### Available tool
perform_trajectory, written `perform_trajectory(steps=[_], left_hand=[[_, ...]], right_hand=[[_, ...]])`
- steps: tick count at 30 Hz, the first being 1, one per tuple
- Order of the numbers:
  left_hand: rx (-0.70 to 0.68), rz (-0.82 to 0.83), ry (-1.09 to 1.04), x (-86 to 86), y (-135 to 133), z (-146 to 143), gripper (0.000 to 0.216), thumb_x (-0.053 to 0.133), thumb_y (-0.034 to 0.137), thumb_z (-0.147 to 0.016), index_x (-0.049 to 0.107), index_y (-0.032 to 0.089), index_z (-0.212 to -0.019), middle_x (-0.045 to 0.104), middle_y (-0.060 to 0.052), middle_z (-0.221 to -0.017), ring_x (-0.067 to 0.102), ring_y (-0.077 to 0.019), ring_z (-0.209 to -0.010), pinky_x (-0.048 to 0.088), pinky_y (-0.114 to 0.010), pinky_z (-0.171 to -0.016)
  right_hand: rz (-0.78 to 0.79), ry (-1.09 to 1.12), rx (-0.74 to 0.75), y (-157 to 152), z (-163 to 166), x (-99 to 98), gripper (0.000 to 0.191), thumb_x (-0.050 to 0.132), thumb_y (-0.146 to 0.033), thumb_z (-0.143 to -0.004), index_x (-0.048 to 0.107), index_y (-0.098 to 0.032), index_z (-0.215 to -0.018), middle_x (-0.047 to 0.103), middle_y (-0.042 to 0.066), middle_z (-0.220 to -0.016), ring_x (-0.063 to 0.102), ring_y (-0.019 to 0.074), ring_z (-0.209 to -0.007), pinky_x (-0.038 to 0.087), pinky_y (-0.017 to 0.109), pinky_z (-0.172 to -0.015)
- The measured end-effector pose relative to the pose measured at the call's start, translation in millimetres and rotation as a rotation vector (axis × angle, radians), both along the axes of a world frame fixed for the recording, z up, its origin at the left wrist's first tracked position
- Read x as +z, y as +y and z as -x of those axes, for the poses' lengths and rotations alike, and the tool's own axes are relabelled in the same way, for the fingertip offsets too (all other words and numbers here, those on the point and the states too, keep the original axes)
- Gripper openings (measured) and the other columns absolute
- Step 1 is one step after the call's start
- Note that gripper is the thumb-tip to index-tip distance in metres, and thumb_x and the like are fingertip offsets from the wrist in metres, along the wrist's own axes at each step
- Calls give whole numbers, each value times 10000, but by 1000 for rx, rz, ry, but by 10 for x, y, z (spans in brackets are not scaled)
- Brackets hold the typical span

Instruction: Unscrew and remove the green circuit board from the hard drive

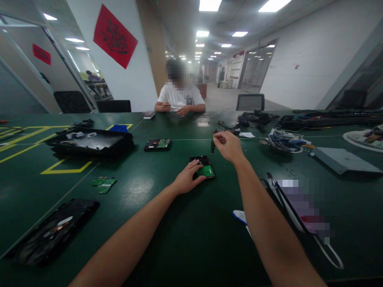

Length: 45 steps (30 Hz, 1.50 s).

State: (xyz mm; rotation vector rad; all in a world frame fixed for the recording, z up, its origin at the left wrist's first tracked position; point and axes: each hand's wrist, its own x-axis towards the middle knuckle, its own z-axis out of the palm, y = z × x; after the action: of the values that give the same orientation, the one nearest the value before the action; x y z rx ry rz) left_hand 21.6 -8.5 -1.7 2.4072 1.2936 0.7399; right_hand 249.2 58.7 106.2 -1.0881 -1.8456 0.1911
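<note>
My left hand [188, 177] holds a hard drive [207, 171] down on the green table, fingers across its black part and thumb along the near edge. The drive's green circuit board faces up. Just beyond and to the right, my right hand [229, 146] pinches the top of a dark, stick-shaped screwdriver [212, 145]; it points downward, apart from the drive, and its tip is too blurred to make out. Another hard drive [157, 144] lies further off to the left. Loose green circuit boards [104, 184] rest on the table left of my left arm.
Black trays [92, 141] stand at left, with a black casing [54, 231] nearer. A grey metal box [347, 160], a bundle of cables [284, 141] and a blue-white tool handle [239, 216] lie at right. Across the table [167, 239] sits a person [181, 97].
</note>
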Motion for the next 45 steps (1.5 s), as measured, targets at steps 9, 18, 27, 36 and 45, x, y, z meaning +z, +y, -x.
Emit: perform_trajectory(steps=[9,18,27,36,45], left_hand=[[2,11,3,-8,7,7,638,574,592,-924,525,226,-1444,363,-102,-1630,285,-300,-1530,272,-506,-1252],[-2,-5,-2,-22,18,-1,634,573,595,-925,529,228,-1441,387,-106,-1616,307,-289,-1523,275,-495,-1253],[-5,-5,4,13,-10,3,647,559,602,-929,527,211,-1444,380,-115,-1619,297,-291,-1527,269,-482,-1257],[-8,-3,-2,4,-1,3,640,563,600,-928,524,222,-1444,378,-106,-1622,297,-288,-1527,270,-483,-1256],[-3,-5,2,-23,11,4,652,555,612,-932,526,211,-1445,373,-115,-1623,296,-299,-1526,273,-493,-1254]], right_hand=[[26,26,-23,-30,6,21,147,658,-242,-844,681,-206,-985,739,58,-961,712,207,-851,600,382,-814],[25,5,-16,4,-2,0,176,660,-251,-846,702,-198,-1009,734,75,-993,718,206,-857,602,378,-817],[16,-1,21,4,-9,0,189,663,-260,-853,713,-210,-1029,745,72,-1008,723,216,-876,606,399,-845],[36,21,6,-26,0,24,162,678,-280,-853,711,-199,-989,756,67,-953,731,213,-850,610,393,-822],[46,43,-4,-19,1,12,160,695,-261,-836,704,-183,-976,758,73,-952,737,207,-838,610,369,-809]])
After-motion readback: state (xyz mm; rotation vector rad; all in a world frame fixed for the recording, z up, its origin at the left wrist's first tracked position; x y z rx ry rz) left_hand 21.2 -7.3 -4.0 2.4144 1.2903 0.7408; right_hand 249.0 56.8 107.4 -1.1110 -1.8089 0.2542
